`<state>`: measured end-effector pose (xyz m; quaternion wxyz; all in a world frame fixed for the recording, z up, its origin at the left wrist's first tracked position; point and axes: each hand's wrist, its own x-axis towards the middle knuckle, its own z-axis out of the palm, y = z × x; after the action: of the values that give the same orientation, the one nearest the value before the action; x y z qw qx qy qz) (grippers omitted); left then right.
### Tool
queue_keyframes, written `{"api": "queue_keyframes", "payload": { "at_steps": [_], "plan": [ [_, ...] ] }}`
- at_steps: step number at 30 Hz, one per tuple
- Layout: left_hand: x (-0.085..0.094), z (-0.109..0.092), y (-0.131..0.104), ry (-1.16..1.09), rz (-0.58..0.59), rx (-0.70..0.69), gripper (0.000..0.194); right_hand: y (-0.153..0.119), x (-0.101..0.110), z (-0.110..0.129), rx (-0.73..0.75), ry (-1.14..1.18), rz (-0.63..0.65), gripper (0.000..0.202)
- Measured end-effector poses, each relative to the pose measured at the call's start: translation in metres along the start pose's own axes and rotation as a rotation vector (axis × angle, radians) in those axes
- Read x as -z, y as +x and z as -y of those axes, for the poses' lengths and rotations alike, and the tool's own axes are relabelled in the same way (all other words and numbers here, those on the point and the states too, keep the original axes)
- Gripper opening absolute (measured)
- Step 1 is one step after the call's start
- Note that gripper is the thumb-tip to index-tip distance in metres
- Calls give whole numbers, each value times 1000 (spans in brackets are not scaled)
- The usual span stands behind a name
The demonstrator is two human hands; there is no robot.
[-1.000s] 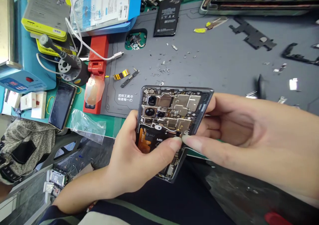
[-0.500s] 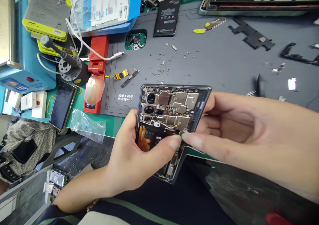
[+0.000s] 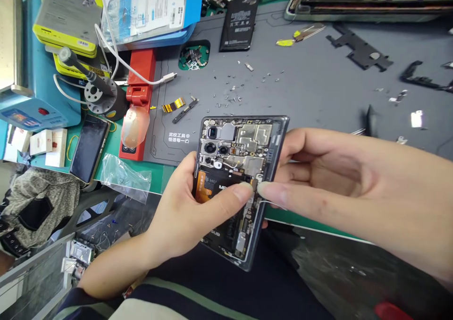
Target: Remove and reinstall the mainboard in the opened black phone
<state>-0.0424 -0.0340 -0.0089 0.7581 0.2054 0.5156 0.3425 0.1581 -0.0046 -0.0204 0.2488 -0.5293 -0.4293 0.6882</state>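
An opened phone (image 3: 253,140) with its back off tilts in front of me, its camera modules, metal shields and circuit board bare. My left hand (image 3: 198,206) grips its left side, the thumb lying across the black battery (image 3: 221,232). At the right edge, my right hand (image 3: 318,178) has its thumb on the frame and its fingers curled behind. Both thumb tips nearly meet over a small connector area by the board. A thin white wire (image 3: 272,202) runs out from beneath the right thumb. An orange label (image 3: 202,188) shows beside the left palm.
Tiny screws (image 3: 231,96) and a flex cable (image 3: 173,105) lie on the grey mat (image 3: 300,84). Behind them are a loose battery (image 3: 239,25) and a black bracket (image 3: 359,48). A red holder (image 3: 141,70), a dark phone (image 3: 90,145) and a clear bag (image 3: 125,176) stand left.
The phone has turned slightly in my hands, its back now facing me more squarely. Both hands have shifted a little left, and the white wire by the right thumb has come into view.
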Motion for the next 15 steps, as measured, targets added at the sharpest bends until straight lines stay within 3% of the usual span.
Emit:
{"api": "queue_keyframes", "payload": {
  "at_steps": [15],
  "plan": [
    [2,5,2,130,-61,-101,42,1,3,-10,55,-169,-28,21]
  ]
}}
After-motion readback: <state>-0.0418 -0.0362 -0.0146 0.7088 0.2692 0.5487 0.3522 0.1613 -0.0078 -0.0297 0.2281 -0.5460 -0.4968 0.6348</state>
